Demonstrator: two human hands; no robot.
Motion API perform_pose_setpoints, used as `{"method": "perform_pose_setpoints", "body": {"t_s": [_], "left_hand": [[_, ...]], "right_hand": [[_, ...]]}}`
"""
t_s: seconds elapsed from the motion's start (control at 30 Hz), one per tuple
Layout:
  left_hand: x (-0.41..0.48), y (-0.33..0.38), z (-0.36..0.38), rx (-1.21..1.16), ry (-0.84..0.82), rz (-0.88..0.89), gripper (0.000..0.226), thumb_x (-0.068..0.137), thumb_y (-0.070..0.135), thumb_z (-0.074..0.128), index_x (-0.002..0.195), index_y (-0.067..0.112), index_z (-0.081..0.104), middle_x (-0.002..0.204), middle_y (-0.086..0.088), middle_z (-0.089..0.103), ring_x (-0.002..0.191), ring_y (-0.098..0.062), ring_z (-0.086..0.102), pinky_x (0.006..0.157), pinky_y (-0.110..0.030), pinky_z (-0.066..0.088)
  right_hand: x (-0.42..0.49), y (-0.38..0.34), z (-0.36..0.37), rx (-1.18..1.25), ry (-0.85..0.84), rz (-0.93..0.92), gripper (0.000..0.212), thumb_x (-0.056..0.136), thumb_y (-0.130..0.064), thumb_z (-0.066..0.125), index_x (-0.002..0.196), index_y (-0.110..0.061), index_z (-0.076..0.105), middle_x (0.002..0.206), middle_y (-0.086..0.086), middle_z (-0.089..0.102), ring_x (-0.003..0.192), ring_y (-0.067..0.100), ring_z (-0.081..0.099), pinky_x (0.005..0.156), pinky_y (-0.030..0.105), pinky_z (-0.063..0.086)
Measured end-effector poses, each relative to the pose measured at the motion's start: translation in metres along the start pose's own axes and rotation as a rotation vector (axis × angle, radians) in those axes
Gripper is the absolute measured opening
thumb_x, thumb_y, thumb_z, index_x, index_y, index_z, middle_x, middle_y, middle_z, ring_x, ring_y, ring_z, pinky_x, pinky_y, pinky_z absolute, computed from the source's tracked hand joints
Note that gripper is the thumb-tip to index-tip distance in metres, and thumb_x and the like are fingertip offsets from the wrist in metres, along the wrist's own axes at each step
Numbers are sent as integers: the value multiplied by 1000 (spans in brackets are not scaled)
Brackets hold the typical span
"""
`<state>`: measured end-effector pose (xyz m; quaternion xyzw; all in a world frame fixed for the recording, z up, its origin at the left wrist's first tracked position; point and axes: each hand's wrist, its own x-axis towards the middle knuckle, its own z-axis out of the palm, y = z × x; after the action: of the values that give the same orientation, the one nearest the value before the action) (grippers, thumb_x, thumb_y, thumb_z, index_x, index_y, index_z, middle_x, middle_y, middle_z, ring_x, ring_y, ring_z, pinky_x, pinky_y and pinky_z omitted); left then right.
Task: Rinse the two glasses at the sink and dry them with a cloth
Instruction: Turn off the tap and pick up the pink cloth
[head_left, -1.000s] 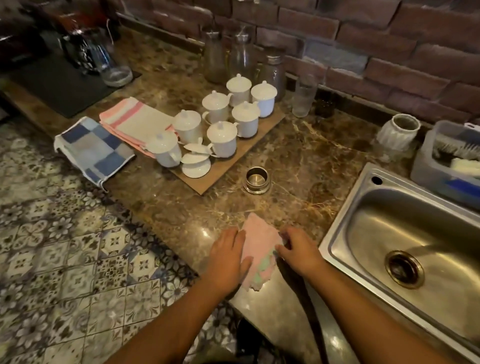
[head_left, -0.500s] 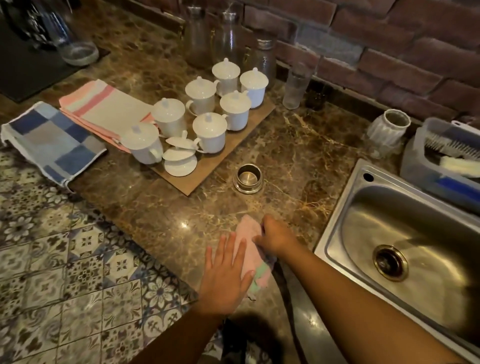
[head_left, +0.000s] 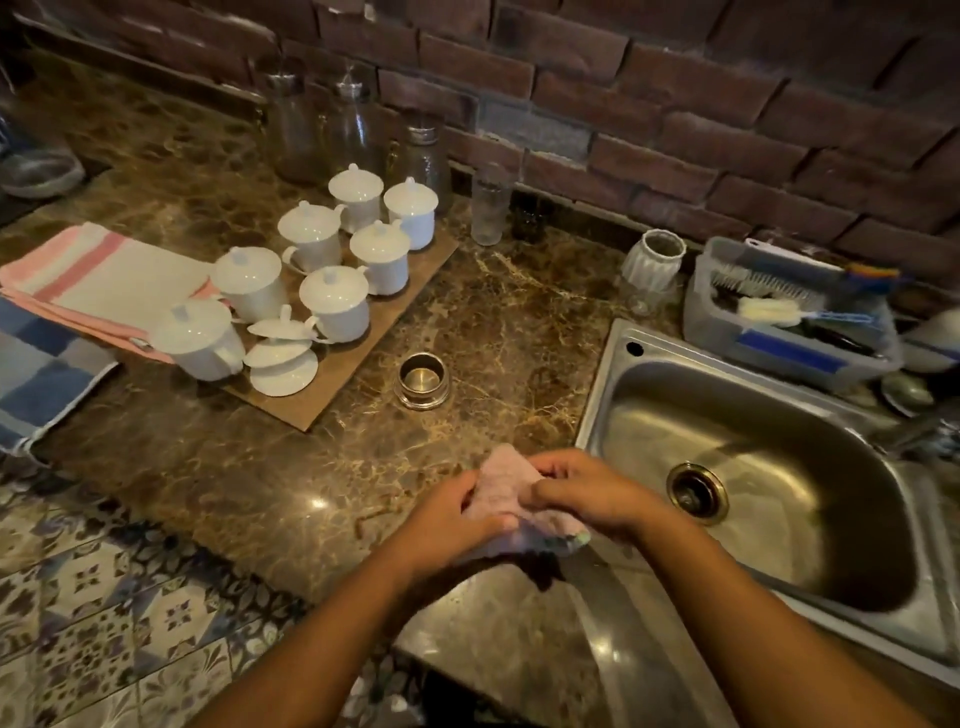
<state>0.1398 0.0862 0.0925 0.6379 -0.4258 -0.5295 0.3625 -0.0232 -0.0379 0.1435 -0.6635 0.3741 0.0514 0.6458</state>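
Head view: both hands meet low in the frame, at about 6 o'clock, over the front edge of the counter (head_left: 519, 322). Between them is the pink cloth (head_left: 501, 483), bunched and lifted a little, its lower edge hanging grey-green. The left hand (head_left: 447, 519) grips the cloth from the 9 o'clock side with its fingers curled underneath and its thumb on top. The right hand (head_left: 587, 491) pinches the cloth from the 3 o'clock side, fingers bent and pressed together on the fabric.

The sink (head_left: 605, 384) lies at 3 o'clock of the hands, just beside them, with its drain (head_left: 697, 492) in the bowl. A clear glass (head_left: 488, 213) stands upright at 12 o'clock by the brick wall (head_left: 675, 104), well apart from the hands. A small dark shape just right of it is too dim to tell.

A steel cup (head_left: 422, 379) sits between the hands and the glass. At 10 o'clock, a board (head_left: 358, 374) carries white lidded cups (head_left: 337, 301), and left of it lie a striped towel (head_left: 98, 275) and a checked towel (head_left: 36, 374). At 1 o'clock a white vase (head_left: 654, 260) stands near the sink's far corner — beside it, a tub (head_left: 779, 358) of brushes.
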Motion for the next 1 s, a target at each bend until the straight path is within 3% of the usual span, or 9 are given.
{"method": "perform_pose_setpoints", "body": {"t_s": [0.1,0.2,0.3,0.5,0.6,0.67,0.8,0.9,1.0], "left_hand": [[17,34,19,63,-140,91,15,91,18,71,106,19,68,92,5,69,76,3,59,68,-13,46],[29,81,47,57,-281,177,37,85,33,70,113,9,70,98,-4,70,87,-7,59,78,-25,47],[40,126,78,71,-448,246,8,93,16,68,100,18,70,84,19,70,79,4,60,73,-15,46],[49,210,153,177,-640,389,15,87,22,71,87,37,72,79,26,66,77,7,59,72,-12,45],[52,241,201,287,-748,369,10,88,30,69,93,39,71,84,21,67,81,2,62,74,-21,45],[54,259,236,346,-803,340,16,86,35,69,102,31,71,91,12,68,86,-5,64,77,-27,47],[62,289,315,486,-915,260,19,95,20,67,114,20,67,103,2,69,96,-12,66,84,-30,51],[75,309,366,659,-1004,239,19,96,16,65,115,19,64,104,5,67,97,-11,64,85,-28,50],[86,322,413,857,-1053,232,23,96,17,65,118,11,63,107,1,67,96,-14,64,82,-18,48]], "right_hand": [[-47,5,-33,159,74,-16,15,88,-7,63,89,-14,76,84,9,69,75,20,61,69,30,48],[-97,17,-62,291,147,-50,22,77,-12,66,97,-13,76,87,8,73,75,16,66,68,27,52],[-145,34,-90,450,201,-119,41,76,-9,67,116,-5,68,98,14,73,83,19,70,73,28,59],[-219,89,-121,978,194,-385,68,64,-34,94,116,4,70,104,25,70,92,30,72,79,41,61],[-240,120,-131,1100,159,-502,55,93,-38,68,133,-1,62,130,25,65,121,34,64,102,47,52],[-257,140,-141,1176,219,-462,62,92,-45,66,138,-2,59,136,24,62,129,34,59,109,48,48],[-284,176,-161,1281,155,-557,91,84,-56,71,149,1,42,137,22,63,129,34,59,109,49,47],[-312,208,-180,1402,89,-635,78,103,-51,40,153,7,26,154,30,39,145,40,37,120,50,27],[-332,241,-193,1440,16,-620,78,103,-53,43,156,0,21,158,29,34,148,40,32,122,52,21]]}}
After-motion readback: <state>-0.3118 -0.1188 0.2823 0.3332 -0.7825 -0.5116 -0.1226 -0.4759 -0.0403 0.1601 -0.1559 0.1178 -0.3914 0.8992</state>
